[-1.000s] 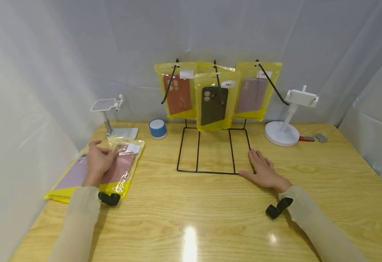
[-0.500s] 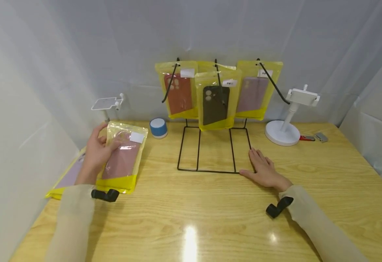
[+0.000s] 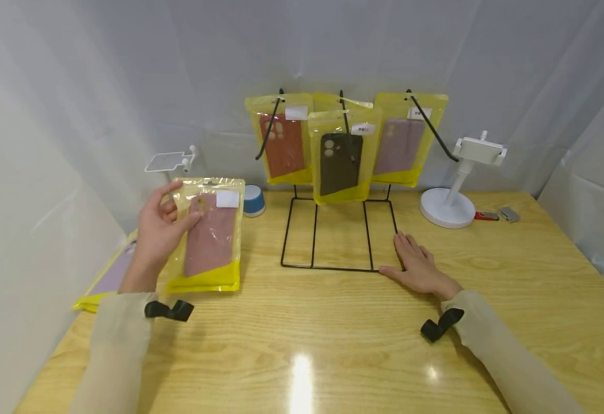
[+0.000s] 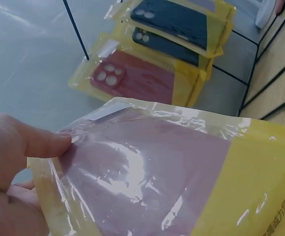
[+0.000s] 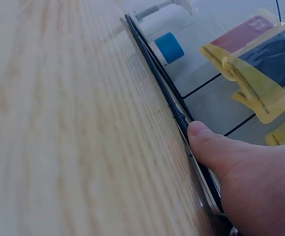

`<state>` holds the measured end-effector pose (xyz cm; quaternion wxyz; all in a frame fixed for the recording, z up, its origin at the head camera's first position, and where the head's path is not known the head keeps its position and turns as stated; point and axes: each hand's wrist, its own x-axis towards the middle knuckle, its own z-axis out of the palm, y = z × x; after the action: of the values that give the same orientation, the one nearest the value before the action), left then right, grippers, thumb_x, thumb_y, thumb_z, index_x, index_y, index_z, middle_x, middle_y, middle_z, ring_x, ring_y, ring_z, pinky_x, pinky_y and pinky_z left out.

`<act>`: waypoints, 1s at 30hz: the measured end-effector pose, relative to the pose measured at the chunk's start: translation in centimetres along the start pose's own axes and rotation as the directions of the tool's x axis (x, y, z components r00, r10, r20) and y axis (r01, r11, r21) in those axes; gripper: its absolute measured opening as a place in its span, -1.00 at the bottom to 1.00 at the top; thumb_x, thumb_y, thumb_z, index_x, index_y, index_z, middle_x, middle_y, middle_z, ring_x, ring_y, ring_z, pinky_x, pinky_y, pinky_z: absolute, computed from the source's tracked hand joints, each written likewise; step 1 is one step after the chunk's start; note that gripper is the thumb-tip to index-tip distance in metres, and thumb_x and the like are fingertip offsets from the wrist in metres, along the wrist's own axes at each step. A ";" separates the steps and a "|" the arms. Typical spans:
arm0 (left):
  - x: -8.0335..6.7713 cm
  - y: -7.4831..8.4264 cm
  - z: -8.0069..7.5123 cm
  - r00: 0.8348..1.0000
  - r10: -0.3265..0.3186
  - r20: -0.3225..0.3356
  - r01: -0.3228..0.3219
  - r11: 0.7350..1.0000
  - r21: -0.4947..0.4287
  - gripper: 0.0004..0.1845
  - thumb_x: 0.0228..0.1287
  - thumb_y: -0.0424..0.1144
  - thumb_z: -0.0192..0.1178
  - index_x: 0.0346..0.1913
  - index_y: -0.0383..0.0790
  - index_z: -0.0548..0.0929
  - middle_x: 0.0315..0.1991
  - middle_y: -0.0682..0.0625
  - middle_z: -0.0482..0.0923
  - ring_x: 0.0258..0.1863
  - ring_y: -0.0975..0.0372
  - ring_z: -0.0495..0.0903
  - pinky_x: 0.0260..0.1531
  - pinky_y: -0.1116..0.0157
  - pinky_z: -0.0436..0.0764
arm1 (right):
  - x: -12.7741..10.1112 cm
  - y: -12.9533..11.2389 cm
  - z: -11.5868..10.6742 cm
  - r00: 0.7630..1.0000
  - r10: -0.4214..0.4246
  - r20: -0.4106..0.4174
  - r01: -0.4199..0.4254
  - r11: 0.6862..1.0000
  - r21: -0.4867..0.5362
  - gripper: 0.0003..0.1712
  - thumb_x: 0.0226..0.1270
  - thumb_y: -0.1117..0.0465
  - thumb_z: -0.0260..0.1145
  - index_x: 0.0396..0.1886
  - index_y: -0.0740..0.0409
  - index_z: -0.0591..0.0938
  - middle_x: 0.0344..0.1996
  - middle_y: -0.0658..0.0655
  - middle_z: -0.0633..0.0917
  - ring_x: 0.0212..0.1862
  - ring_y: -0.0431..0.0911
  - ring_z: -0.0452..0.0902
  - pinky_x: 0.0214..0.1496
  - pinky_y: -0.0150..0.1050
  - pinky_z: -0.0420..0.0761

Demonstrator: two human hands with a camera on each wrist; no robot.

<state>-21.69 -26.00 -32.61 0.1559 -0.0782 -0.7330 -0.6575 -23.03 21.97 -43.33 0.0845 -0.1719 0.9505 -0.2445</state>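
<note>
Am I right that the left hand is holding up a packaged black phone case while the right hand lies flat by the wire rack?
Not quite: the packaged case in the left hand is pink, not black, as the head view shows. The right hand does lie flat on the table by the wire rack.

looks like a mock phone-accessory shop stall: black wire display rack (image 3: 333,236) hung with phone cases in yellow plastic retail pouches (image 3: 339,164), two white phone stands (image 3: 452,195), light wooden bench (image 3: 333,333), white fabric sheeting (image 3: 100,86) closing it in.
</note>
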 end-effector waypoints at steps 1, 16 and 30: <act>-0.1 0.2 0.2 1.000 0.011 0.002 -0.011 0.998 -0.063 -0.31 0.14 -0.64 0.21 0.35 -0.28 0.30 -0.19 0.19 0.64 -0.28 0.41 0.67 -0.29 0.52 0.63 | 0.0 0.0 -0.1 1.000 0.001 0.000 -0.001 1.000 -0.001 0.09 0.38 -0.24 0.11 0.49 0.42 -0.14 0.51 0.41 -0.18 0.51 0.30 -0.38 0.40 0.30 -0.27; 0.2 1.4 3.3 0.984 0.144 0.100 -0.113 0.957 -0.266 -0.35 0.12 -0.76 0.10 0.23 -0.17 0.37 -0.12 0.06 0.64 -0.24 0.32 0.68 -0.22 0.45 0.66 | -0.1 0.0 -0.1 1.000 -0.002 0.003 0.002 1.000 0.005 0.09 0.39 -0.25 0.09 0.50 0.41 -0.18 0.51 0.39 -0.20 0.51 0.30 -0.39 0.40 0.30 -0.30; 1.0 1.6 7.1 0.977 0.155 0.143 -0.114 0.959 -0.260 -0.38 0.13 -0.75 0.11 0.13 -0.08 0.33 -0.13 0.08 0.62 -0.26 0.31 0.65 -0.25 0.45 0.66 | -0.1 0.0 0.1 1.000 -0.006 -0.005 0.006 1.000 0.007 0.09 0.39 -0.25 0.10 0.50 0.41 -0.14 0.51 0.40 -0.19 0.51 0.30 -0.38 0.40 0.31 -0.27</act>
<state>-22.99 -18.89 -31.42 0.1291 -0.2003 -0.6474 -0.7240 -22.89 21.96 -43.34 0.0818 -0.1739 0.9494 -0.2484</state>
